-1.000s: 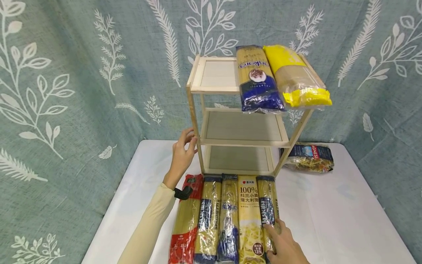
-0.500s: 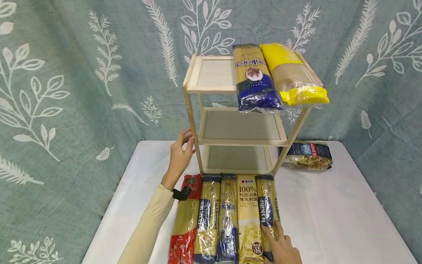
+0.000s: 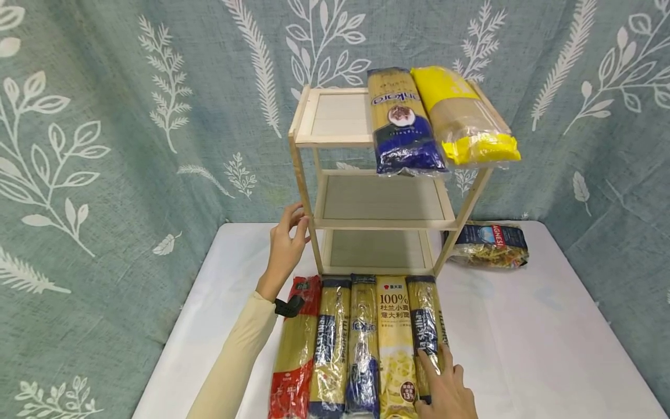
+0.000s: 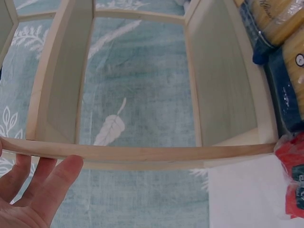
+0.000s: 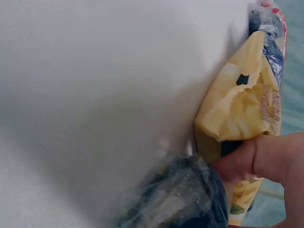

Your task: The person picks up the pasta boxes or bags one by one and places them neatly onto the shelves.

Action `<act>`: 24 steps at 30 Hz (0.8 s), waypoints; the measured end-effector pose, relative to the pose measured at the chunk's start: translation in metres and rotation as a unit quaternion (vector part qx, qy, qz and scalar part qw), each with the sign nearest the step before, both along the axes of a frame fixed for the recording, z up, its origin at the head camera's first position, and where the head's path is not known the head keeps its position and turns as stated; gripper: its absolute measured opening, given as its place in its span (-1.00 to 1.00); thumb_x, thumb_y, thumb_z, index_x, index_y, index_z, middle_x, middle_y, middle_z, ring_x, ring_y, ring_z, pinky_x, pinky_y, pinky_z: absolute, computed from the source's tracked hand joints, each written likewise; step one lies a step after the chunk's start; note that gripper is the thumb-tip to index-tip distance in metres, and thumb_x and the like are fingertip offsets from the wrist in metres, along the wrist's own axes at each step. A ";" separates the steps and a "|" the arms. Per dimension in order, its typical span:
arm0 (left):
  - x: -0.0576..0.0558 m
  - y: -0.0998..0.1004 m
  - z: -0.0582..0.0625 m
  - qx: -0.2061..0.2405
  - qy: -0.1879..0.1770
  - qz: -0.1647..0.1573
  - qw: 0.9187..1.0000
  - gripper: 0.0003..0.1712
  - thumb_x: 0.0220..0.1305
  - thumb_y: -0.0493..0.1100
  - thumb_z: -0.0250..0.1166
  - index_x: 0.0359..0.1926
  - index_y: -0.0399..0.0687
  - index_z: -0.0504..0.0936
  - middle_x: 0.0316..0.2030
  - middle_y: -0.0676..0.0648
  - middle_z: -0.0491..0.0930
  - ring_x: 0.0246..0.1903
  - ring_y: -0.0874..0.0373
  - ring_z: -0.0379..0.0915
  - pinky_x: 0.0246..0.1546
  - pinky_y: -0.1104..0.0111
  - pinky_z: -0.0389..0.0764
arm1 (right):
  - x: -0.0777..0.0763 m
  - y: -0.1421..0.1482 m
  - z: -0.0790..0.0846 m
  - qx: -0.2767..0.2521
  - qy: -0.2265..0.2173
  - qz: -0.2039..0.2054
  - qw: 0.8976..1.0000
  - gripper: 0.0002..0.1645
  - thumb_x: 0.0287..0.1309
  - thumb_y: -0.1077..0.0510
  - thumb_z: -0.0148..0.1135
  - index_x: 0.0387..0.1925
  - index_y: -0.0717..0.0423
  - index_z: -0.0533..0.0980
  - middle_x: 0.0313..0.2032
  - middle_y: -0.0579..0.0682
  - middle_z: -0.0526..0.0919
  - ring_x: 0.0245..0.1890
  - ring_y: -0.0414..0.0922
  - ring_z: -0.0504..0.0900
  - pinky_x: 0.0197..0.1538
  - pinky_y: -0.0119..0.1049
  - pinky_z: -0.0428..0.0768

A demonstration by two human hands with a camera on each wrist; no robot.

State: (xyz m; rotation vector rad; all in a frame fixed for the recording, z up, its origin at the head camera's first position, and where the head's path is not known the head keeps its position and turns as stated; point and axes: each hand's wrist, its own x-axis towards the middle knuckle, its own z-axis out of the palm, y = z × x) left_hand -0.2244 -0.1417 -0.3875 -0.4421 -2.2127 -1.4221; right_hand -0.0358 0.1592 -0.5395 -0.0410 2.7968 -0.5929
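My left hand (image 3: pixel 287 247) is at the left front post of the wooden shelf rack (image 3: pixel 382 225). In the left wrist view its fingers (image 4: pixel 57 183) curl about that post, some passing behind it. My right hand (image 3: pixel 447 396) grips the lower end of the rightmost spaghetti pack (image 3: pixel 425 326), which has a dark blue label. The right wrist view has the thumb (image 5: pixel 237 164) wedged between this pack's crinkled dark end (image 5: pixel 185 194) and the yellow noodle pack (image 3: pixel 395 337) beside it. The other fingers lie on the pack's far side, mostly hidden in that view.
Left of the yellow pack lie a blue-ended pasta pack (image 3: pixel 363 343), another blue-labelled spaghetti pack (image 3: pixel 330 349) and a red pack (image 3: pixel 295 349). On the top shelf rest a blue pack (image 3: pixel 403 122) and a yellow-ended pack (image 3: pixel 466 116). A dark pasta bag (image 3: pixel 489 244) lies behind the rack's right.
My right hand has shifted slightly left, and the gripped pack's near end has moved a little forward. The left hand stays at the post. The head view has shifted slightly.
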 end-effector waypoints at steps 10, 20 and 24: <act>0.001 0.002 0.001 -0.008 0.000 0.011 1.000 -0.62 0.42 -0.31 0.05 0.21 -0.32 0.38 0.01 -0.42 0.51 -0.06 -0.20 0.51 -0.39 0.07 0.68 | 0.005 0.000 -0.017 0.023 0.082 -0.011 0.996 -0.14 -0.13 -0.06 0.29 0.29 -0.01 0.33 0.29 0.48 0.00 -0.39 0.11 0.31 -0.80 -0.39 0.15; 0.001 0.000 0.000 0.001 0.008 0.006 1.000 -0.63 0.41 -0.33 0.04 0.20 -0.34 0.38 -0.02 -0.44 0.51 -0.07 -0.24 0.50 -0.41 -0.03 0.65 | 0.005 0.001 -0.024 -0.084 0.118 -0.035 0.989 -0.11 -0.20 0.24 0.21 0.32 0.01 0.24 0.33 0.41 -0.07 -0.20 0.17 0.34 -0.75 -0.39 0.15; 0.000 -0.001 0.000 0.003 0.004 -0.001 1.000 -0.62 0.42 -0.32 0.04 0.21 -0.33 0.37 0.00 -0.44 0.50 -0.07 -0.22 0.50 -0.39 -0.04 0.65 | 0.006 -0.003 -0.025 -0.060 0.145 -0.035 0.987 -0.13 -0.17 0.31 0.13 0.32 0.03 0.25 0.34 0.40 -0.02 -0.36 0.03 0.27 -0.77 -0.38 0.10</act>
